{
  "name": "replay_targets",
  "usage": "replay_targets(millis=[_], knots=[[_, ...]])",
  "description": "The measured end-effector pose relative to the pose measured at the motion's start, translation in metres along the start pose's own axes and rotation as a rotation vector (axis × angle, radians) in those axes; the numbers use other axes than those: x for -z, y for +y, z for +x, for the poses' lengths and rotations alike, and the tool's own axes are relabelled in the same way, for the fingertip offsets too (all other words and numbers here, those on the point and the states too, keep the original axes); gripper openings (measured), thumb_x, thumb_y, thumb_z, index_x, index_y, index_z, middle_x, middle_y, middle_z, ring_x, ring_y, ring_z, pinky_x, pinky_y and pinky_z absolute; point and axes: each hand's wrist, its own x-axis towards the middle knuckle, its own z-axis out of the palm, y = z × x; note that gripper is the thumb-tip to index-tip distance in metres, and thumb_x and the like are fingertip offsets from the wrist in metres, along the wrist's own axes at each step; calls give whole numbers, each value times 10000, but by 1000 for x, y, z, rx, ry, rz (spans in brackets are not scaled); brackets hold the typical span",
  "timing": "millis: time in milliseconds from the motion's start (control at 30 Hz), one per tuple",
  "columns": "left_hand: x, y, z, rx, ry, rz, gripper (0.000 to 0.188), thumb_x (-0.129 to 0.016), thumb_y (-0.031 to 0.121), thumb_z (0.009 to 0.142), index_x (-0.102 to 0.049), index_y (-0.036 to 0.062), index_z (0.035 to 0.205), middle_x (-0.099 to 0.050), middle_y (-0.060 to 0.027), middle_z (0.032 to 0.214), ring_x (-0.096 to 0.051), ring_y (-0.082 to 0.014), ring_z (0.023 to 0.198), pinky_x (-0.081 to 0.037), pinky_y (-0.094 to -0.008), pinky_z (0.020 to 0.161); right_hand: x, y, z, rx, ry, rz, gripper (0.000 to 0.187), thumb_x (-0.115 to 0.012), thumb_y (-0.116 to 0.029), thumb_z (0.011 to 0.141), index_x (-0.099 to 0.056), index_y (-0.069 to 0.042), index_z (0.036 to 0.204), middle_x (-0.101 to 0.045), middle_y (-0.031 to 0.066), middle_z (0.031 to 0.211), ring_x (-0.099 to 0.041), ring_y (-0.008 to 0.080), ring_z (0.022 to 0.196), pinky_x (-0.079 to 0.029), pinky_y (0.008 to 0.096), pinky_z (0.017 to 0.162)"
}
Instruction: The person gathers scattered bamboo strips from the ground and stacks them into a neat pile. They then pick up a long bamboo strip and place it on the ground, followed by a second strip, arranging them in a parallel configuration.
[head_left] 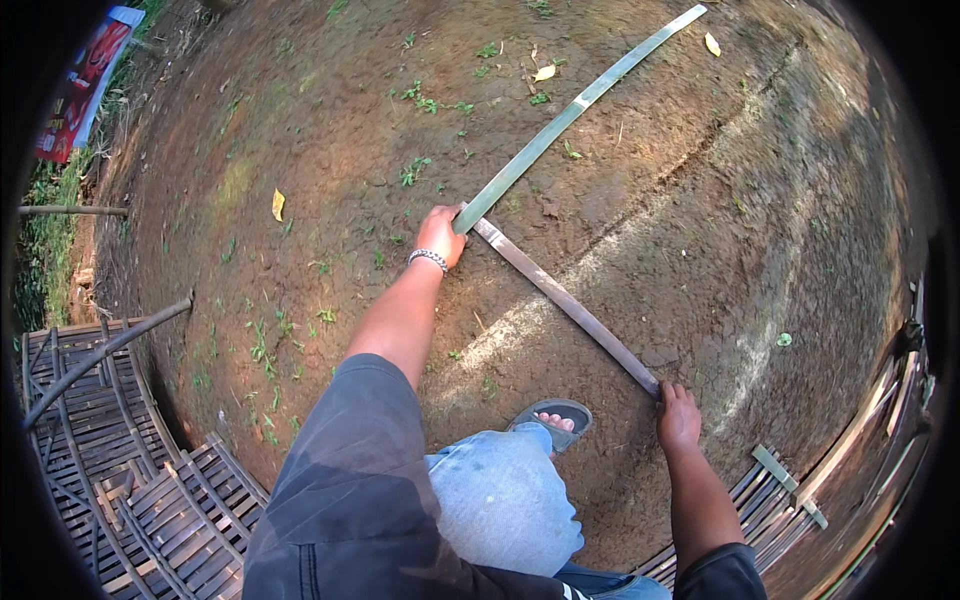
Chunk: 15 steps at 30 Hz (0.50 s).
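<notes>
A green bamboo strip (560, 118) slants away over the bare ground toward the upper right. A second, brownish bamboo strip (570, 302) meets its near end at an angle and runs down to the right. Where the two ends overlap, my left hand (440, 236), with a chain bracelet at its wrist, is closed around them. My right hand (679, 416) grips the far right end of the brownish strip. The fingers of my left hand are partly hidden behind the strips.
Slatted bamboo racks (90, 430) stand at the lower left, with a pole (115, 345) sticking out. More slats (750, 510) and a long board (850, 445) lie at the lower right. A red banner (90, 85) hangs at the upper left. My sandalled foot (557, 420) rests on the soil.
</notes>
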Motion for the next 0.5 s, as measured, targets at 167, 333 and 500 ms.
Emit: replay_targets(millis=[167,333,500], knots=[[-1,0,3,-9,-1,-3,538,-789,88,703,-649,8,1216,-627,-178,1243,-581,-336,1178,-455,-390,1035,-6,8,-3,-6,18,-8,389,-515,-97,890,-580,-142,1271,-601,85,1215,-558,303,1159,-525,415,917],[-4,-5,5,30,-13,37,532,-788,114,710,-657,18,1216,-632,-176,1234,-583,-338,1171,-452,-388,1035,-9,9,-7,-3,1,-7,416,-495,-73,886,-579,-139,1289,-600,82,1242,-546,300,1185,-523,410,931],[-4,-1,7,63,-26,32,479,-783,82,724,-679,26,1188,-630,-184,1216,-591,-338,1153,-456,-381,1035,-20,19,-8,35,107,42,429,-622,-71,825,-598,-103,1252,-617,112,1167,-560,334,1117,-507,431,920]])
